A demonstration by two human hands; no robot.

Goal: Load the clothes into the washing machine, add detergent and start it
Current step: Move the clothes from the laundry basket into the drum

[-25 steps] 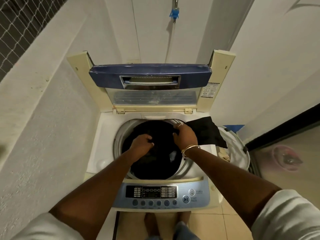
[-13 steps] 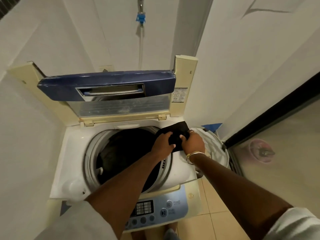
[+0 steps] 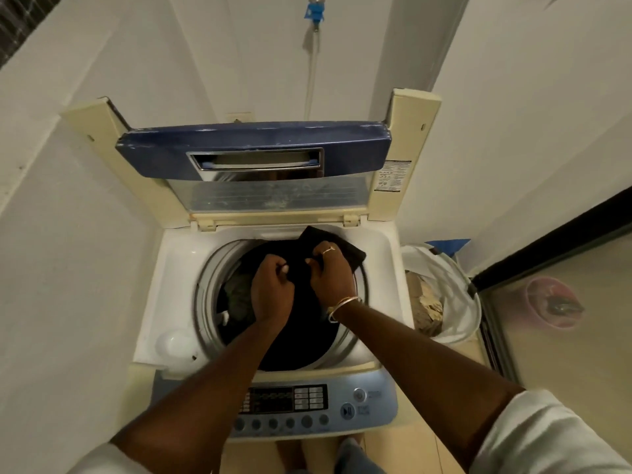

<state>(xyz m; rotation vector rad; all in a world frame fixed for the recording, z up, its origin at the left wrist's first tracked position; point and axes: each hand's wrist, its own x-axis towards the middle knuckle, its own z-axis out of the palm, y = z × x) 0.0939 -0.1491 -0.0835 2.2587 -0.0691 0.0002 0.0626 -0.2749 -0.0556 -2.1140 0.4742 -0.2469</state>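
Observation:
A white top-loading washing machine (image 3: pixel 178 268) stands below me with its blue-edged lid (image 3: pixel 253 145) raised at the back. Dark clothes fill the drum. A black garment (image 3: pixel 301 330) lies across the drum opening, one corner draped over the back right rim. My left hand (image 3: pixel 272 290) grips the garment over the middle of the drum. Beside it my right hand (image 3: pixel 331 271), with a ring and bangles, holds the same garment near the back right rim. A greenish garment (image 3: pixel 239 295) shows in the drum to the left.
The control panel (image 3: pixel 304 401) with buttons sits at the machine's front edge. A white bag or basket (image 3: pixel 451 295) stands on the floor to the right. White walls close in left and back. A hose with a blue tap (image 3: pixel 314 13) hangs behind.
Both hands have come back from the right rim to over the drum, bringing the black garment with them. My view has swung back to centre on the machine.

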